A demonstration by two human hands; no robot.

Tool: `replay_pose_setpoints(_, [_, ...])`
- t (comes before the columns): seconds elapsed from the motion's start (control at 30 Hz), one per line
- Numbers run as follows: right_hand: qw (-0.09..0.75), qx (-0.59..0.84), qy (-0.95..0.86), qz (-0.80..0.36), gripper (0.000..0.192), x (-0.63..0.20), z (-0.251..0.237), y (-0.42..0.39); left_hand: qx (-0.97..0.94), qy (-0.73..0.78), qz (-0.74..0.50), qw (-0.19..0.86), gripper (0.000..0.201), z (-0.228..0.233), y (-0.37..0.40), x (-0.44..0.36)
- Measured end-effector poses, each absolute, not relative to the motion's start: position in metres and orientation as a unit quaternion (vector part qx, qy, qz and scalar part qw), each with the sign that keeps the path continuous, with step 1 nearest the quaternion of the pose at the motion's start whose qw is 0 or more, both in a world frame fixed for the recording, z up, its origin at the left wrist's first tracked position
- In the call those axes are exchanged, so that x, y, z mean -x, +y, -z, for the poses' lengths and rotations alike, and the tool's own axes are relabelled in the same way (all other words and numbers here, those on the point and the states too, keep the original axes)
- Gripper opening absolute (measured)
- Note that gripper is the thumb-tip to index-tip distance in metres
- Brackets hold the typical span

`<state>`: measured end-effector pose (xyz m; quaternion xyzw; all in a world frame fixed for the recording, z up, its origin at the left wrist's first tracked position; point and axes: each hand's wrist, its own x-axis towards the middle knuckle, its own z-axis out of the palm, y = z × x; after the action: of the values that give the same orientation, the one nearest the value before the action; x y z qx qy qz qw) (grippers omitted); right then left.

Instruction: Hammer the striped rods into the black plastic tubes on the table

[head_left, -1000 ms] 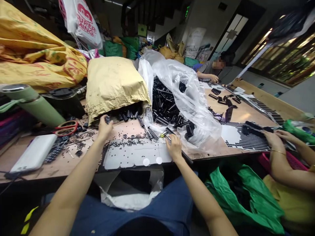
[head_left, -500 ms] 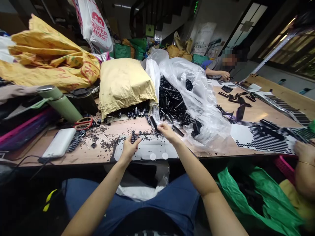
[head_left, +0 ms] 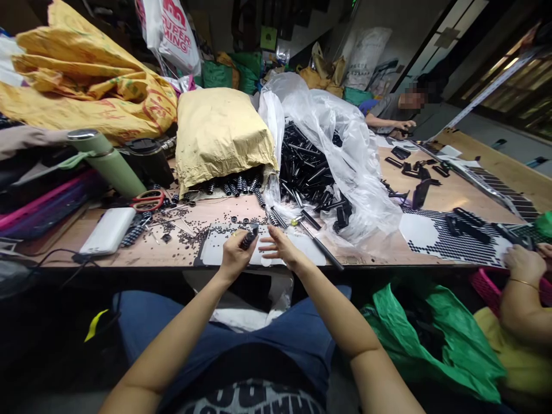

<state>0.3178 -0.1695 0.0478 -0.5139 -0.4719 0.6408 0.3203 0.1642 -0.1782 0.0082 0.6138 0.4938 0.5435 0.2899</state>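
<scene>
My left hand is closed around a black cylindrical piece, its upper end showing above the fist. To the right of it my right hand is open, fingers spread and pointing toward the left hand, holding nothing. Both are over a white sheet at the table's front edge. A long black rod with a thin metallic end lies slanted to the right of my right hand. Beyond the hands are spotted black cylinders and many tiny black bits scattered on the tabletop.
A yellow paper sack and a clear plastic bag of black tubes stand behind. Left are a white box, red-handled scissors and a green flask. A co-worker's hands are at right, above a green bag.
The black tube has left my right hand, which is now open and has moved left. My left hand has turned and closed, with a black piece upright in it. The view has shifted slightly.
</scene>
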Motion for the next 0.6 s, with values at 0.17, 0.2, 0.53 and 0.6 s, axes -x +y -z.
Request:
replay_pose_setpoints(0.17, [0.347,0.469,-0.373,-0.721,0.06,-0.308,-0.038,-0.174,-0.652,0.448,-0.556,0.257,0.021,-0.001,-0.186,-0.172])
replay_pose_setpoints(0.2, [0.372,0.489,-0.391,-0.685,0.061,-0.313,-0.038,-0.173,-0.626,0.453,-0.562,0.294,0.025,-0.003,-0.187,-0.172])
replay_pose_setpoints(0.53, [0.123,0.68,-0.707,-0.153,0.104,-0.392,-0.005,-0.191,-0.367,0.362,-0.564,0.645,0.043,-0.028,-0.186,-0.173])
replay_pose_setpoints(0.6, [0.112,0.682,-0.704,-0.167,0.107,-0.392,-0.001,-0.194,-0.354,0.363,-0.563,0.653,0.046,-0.028,-0.187,-0.176])
